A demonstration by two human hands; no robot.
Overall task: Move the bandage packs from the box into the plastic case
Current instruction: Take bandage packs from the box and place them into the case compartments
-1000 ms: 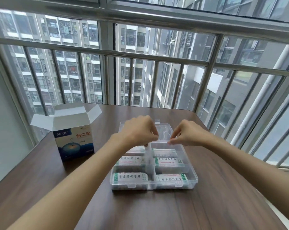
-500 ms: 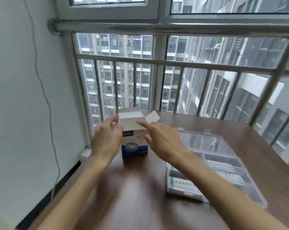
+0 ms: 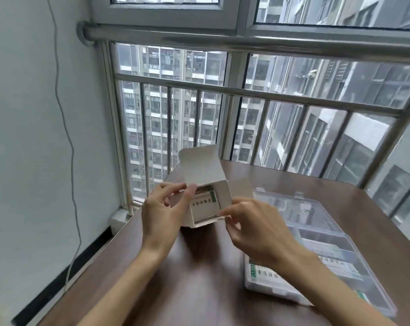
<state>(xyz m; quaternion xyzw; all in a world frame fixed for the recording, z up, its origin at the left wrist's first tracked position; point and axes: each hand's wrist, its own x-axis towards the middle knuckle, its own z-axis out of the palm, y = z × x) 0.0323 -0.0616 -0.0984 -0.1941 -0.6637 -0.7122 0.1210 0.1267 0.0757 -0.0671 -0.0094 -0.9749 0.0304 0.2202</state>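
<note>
The white cardboard box (image 3: 219, 196) is tipped with its mouth toward the camera, flaps open, bandage packs (image 3: 205, 205) stacked inside; the green-edged print on them is too blurred to read. The left hand (image 3: 163, 212) grips the box's side, fingers curled. The right hand (image 3: 253, 224) pinches its lower rim. At four o'clock on the brown table (image 3: 199, 290), the clear plastic case (image 3: 321, 250) holds similar packs, lid raised.

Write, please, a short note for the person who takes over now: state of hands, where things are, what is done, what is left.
Left hand grips the tilted box by its side, lid flap open.
Right hand pinches the box's front edge, near the bandage packs inside it.
Plastic case lies open on the table, to the right.
Done: some packs already lie in the case.
Left: pull out the remaining packs and put them in the case.
</note>
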